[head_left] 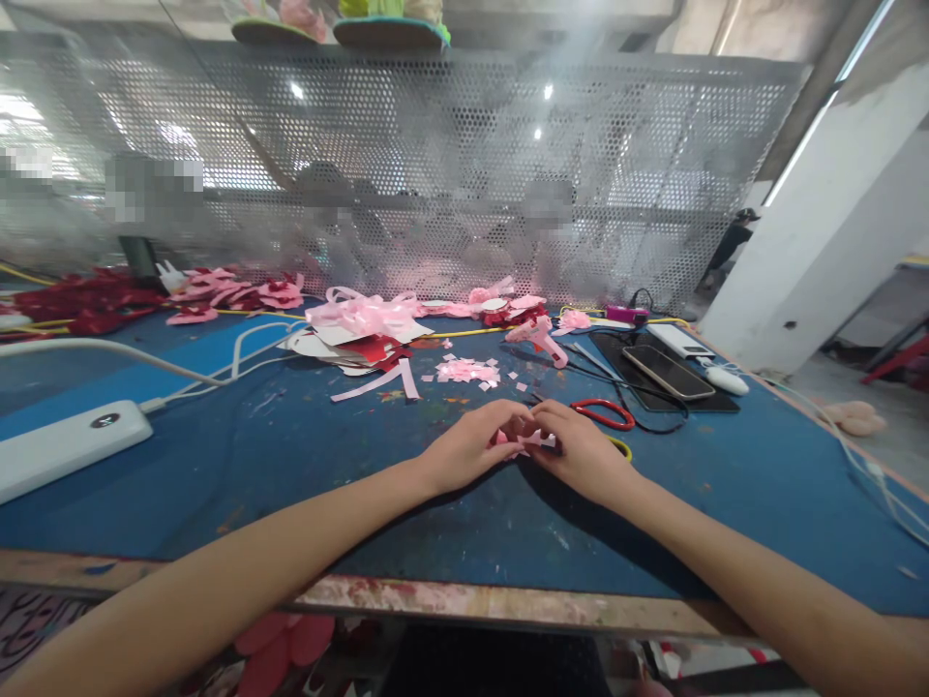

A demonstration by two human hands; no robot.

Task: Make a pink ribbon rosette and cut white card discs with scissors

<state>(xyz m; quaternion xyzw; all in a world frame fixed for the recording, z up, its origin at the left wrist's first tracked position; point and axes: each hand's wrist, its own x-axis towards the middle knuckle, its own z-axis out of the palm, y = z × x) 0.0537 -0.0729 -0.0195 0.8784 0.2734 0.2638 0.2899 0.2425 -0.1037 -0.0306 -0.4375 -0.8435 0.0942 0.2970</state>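
Observation:
Both hands meet over the blue table, fingers bent around a small pink ribbon piece. My left hand pinches its left side, and my right hand pinches it from the right; the fingers cover much of it. Just beyond them lies a pair of scissors with red handles. A yellow handle peeks out behind my right hand. Farther off is a heap of small pink cut squares, with a pink glue gun to its right.
Pink ribbon loops lie on stacked white and red sheets. A phone rests on a black mat at right. A white power strip with cables occupies the left. A perforated metal screen stands behind the table, with people beyond it.

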